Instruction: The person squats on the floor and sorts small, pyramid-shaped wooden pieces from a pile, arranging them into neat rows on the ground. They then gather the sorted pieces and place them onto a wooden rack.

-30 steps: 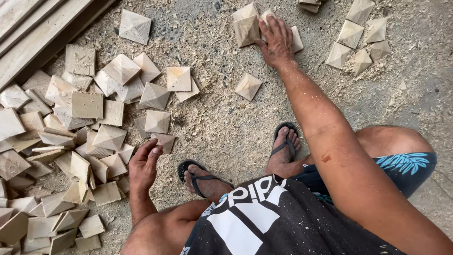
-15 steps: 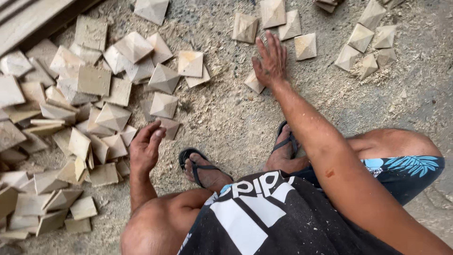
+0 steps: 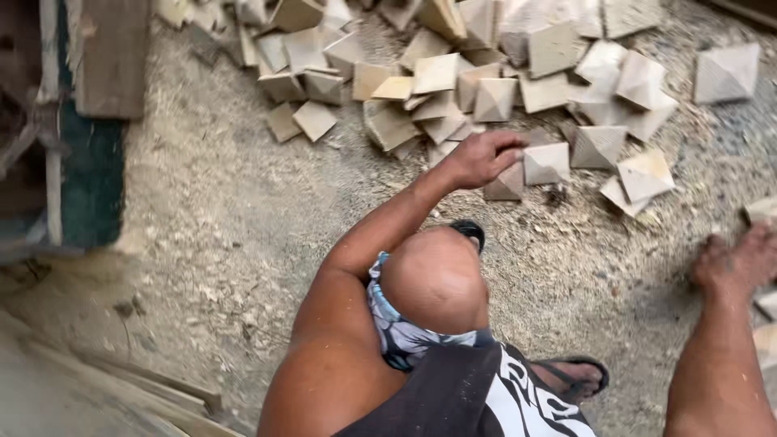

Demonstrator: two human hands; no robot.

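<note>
My left hand (image 3: pixel 481 158) reaches forward past my bent knee to the edge of a heap of small square wooden pyramid blocks (image 3: pixel 486 81). Its fingers curl down over one pyramid block (image 3: pixel 506 186) lying on the sawdust-covered ground. Two more blocks (image 3: pixel 546 162) (image 3: pixel 597 144) lie just to the right of it. My right hand (image 3: pixel 736 259), blurred, is low at the right edge with its fingers spread on the ground. It sits between a block (image 3: pixel 761 209) above it and another block (image 3: pixel 767 303) below, holding nothing.
A single block (image 3: pixel 727 71) lies apart at the top right. A dark green and wood structure (image 3: pixel 89 154) stands on the left, with a plank (image 3: pixel 109 57) above it. Long wooden boards (image 3: pixel 97 388) lie at the bottom left. My sandalled feet (image 3: pixel 571 376) are on the sawdust.
The view has swung round, so the heap now lies ahead at the top. My left hand went from open beside the heap to curled over a block. My right hand drew back to the right edge.
</note>
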